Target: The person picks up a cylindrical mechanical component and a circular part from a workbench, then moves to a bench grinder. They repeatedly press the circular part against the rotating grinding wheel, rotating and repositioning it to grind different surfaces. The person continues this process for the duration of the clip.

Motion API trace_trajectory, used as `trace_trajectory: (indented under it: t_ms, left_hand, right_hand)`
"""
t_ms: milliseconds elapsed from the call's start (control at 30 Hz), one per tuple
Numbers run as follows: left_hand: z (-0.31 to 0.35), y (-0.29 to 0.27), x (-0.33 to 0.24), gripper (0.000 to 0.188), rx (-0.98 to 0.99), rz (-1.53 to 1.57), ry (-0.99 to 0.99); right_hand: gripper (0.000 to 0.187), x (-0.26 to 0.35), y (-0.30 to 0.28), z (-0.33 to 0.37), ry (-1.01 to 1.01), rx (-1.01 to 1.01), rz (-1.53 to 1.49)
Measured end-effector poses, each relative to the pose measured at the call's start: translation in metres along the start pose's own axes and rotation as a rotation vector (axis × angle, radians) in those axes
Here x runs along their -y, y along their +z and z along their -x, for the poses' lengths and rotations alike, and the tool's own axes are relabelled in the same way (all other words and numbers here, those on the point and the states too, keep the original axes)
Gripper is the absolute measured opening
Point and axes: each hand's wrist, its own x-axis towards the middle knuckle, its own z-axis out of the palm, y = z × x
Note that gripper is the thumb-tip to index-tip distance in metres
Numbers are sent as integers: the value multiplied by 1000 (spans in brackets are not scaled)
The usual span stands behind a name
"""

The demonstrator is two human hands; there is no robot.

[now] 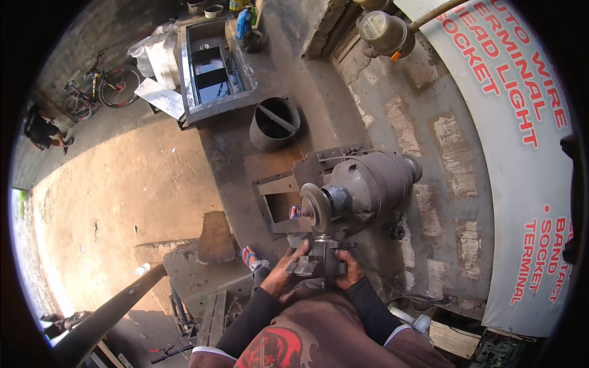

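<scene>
Both my hands grip a dark, blocky metal part (320,265) with projecting arms, held in front of my waist. My left hand (282,273) is closed around its left side, thumb on top. On the opposite side, my right hand (350,268) is closed, fingers partly hidden behind the part. The part's bright upper end (322,237) lies right by the lower rim of a round wheel (315,208); I cannot tell whether they touch. That wheel sits on the shaft of a large grey motor (377,183), bolted to a metal frame (267,202).
Beyond the frame stands a dark bucket (264,136), with a rectangular tub (190,111) behind it. A worn wall and a printed banner (500,178) rise on the right. Lower left runs a thick pole (113,311). Far left are a bicycle (98,86) and another person (42,129).
</scene>
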Motion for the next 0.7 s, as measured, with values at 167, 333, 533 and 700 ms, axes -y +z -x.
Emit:
trace_trajectory:
  t_ms: [167,333,533,700]
  left_hand:
    - [26,6,-19,64,-237,-207,185]
    - [10,31,-21,51,-644,-701,492]
    - [-30,28,-52,49,-624,-528,511]
    - [-30,33,-45,45,-622,-581,542]
  right_hand:
    - [35,-7,4,-15,-47,-205,82]
    - [37,2,28,-21,-29,-111,40]
    - [49,5,51,-21,-90,-293,94]
    - [54,11,52,-19,-43,-273,51]
